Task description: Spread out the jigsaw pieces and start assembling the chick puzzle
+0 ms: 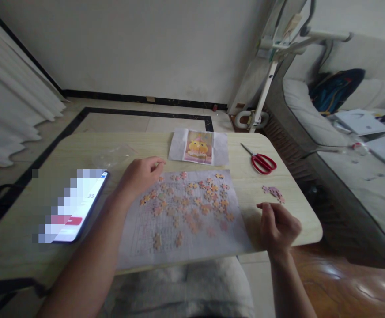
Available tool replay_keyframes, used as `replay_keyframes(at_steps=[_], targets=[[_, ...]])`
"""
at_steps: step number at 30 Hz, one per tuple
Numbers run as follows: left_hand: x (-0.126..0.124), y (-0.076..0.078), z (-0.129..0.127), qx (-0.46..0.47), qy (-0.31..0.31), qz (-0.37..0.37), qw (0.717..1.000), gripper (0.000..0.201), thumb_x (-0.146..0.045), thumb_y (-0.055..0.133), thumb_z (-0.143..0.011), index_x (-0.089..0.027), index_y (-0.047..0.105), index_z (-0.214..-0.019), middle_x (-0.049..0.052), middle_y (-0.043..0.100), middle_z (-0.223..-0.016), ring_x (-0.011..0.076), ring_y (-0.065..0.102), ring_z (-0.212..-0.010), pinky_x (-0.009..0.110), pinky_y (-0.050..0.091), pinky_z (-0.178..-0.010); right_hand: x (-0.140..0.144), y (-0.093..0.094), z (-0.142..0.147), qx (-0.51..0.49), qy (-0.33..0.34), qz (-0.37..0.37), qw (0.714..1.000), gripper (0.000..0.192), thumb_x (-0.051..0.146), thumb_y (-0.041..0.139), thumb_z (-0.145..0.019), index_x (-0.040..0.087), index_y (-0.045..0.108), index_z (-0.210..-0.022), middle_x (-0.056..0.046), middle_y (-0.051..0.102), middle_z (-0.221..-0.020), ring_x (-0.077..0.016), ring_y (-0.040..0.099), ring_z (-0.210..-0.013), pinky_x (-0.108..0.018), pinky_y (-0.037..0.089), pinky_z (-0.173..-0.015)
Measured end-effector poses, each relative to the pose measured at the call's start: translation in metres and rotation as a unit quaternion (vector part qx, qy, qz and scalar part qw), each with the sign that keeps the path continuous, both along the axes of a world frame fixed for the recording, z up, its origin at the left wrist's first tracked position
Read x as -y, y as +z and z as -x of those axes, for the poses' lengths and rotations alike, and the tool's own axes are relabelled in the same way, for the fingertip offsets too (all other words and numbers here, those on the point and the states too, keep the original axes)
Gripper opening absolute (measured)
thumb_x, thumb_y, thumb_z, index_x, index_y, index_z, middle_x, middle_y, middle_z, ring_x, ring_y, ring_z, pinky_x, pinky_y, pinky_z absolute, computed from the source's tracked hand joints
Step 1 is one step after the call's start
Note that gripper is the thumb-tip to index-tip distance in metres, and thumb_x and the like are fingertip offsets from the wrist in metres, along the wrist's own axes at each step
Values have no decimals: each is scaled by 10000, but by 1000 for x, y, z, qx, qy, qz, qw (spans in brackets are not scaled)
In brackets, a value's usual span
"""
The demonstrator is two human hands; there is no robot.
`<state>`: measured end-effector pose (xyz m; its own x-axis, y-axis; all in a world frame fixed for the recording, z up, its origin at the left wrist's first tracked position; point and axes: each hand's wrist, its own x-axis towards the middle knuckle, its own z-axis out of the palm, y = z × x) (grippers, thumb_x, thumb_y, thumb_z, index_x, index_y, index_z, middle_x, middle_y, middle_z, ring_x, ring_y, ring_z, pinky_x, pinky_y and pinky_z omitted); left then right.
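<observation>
My left hand [146, 174] is over the upper left corner of a sheet of printed paper [139, 247], fingers loosely bent and apart, with no object visible in them. Many loose jigsaw puzzle pieces [197, 201] in orange, yellow and pink are scattered across that sheet. Right of the paper, my right hand [280, 225] is closed, its fingers curled with the thumb against them; whatever it may hold is hidden. Just beyond it lies a small cluster of pinkish-purple puzzle pieces [273, 192] on the table.
A picture sheet with yellow cartoon figures [199, 148] lies at the table's far edge. Red-handled scissors [262, 163] are at the far right. A phone [76, 221] with its screen lit and a clear plastic bag [113, 154] are on the left. A sofa [345, 176] stands beyond the right edge.
</observation>
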<state>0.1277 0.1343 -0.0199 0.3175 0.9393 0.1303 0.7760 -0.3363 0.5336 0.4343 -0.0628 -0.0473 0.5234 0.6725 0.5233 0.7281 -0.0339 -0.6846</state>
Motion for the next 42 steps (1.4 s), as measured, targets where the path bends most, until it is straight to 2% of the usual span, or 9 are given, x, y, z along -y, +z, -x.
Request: replay_keyframes(at_steps=[6, 10, 15, 19, 24, 29, 35, 39, 42], targets=[[0, -2, 0, 3, -4, -1, 1000, 341, -383, 484, -856, -187, 728, -989, 62, 749, -811, 224, 696, -764, 284, 472, -654, 0, 3, 0, 18, 22, 21, 999, 205, 276, 582, -857, 183, 692, -710, 33, 552, -503, -110, 501, -429, -255, 376, -476], [1, -1, 0, 11, -1, 0, 1000, 338, -379, 489, -851, -180, 731, -977, 64, 751, -831, 230, 698, -792, 286, 478, -665, -3, 17, 18, 17, 132, 68, 989, 112, 225, 589, -848, 179, 692, -844, 28, 554, -574, -109, 481, -474, -245, 375, -472], [1, -1, 0, 11, -6, -4, 1000, 340, -365, 483, -859, -166, 732, -978, 79, 750, -849, 226, 695, -763, 292, 476, -651, -11, 35, 54, 29, 301, 144, 942, 186, 184, 563, -864, 190, 676, -1012, -19, 569, -757, -137, 535, -641, -259, 432, -575], [1, 0, 0, 15, -7, -6, 1000, 337, -365, 490, -860, -167, 734, -983, 83, 749, -860, 229, 693, -775, 300, 481, -673, -18, 40, 75, 68, 378, 218, 897, 214, 148, 506, -881, 194, 676, -1003, -52, 551, -823, -182, 534, -764, -300, 441, -651], [1, 1, 0, 21, -9, 0, 1000, 339, -352, 487, -859, -165, 731, -1001, 85, 750, -890, 227, 691, -791, 302, 488, -690, -22, 38, 83, 105, 403, 261, 871, 199, 156, 486, -908, 194, 680, -887, -53, 524, -806, -193, 503, -777, -322, 420, -676], [2, 0, 0, 15, -10, 7, 1000, 343, -363, 490, -863, -168, 728, -1016, 74, 747, -836, 230, 686, -787, 294, 486, -661, -27, 34, 85, 119, 390, 265, 874, 181, 133, 499, -896, 184, 653, -815, -54, 519, -807, -196, 492, -793, -324, 404, -685], [3, 0, -1, 7, -8, -2, 1000, 330, -332, 489, -854, -166, 730, -1007, 74, 749, -870, 222, 687, -788, 291, 484, -676, -26, 33, 83, 105, 385, 265, 878, 178, 105, 504, -883, 186, 661, -866, -52, 518, -813, -194, 489, -796, -316, 394, -683], [4, 3, -2, 6, -5, 4, 1000, 317, -333, 491, -853, -184, 733, -993, 65, 750, -851, 209, 688, -753, 287, 476, -666, -27, 36, 85, 92, 384, 246, 885, 192, 164, 485, -925, 183, 674, -953, -58, 520, -813, -192, 493, -788, -309, 396, -672], [4, 5, -3, 7, -8, 5, 1000, 316, -330, 492, -853, -181, 732, -994, 64, 748, -841, 207, 688, -755, 280, 470, -655, -32, 39, 92, 114, 391, 250, 878, 199, 227, 487, -947, 185, 674, -894, -53, 518, -806, -185, 492, -770, -306, 385, -666]])
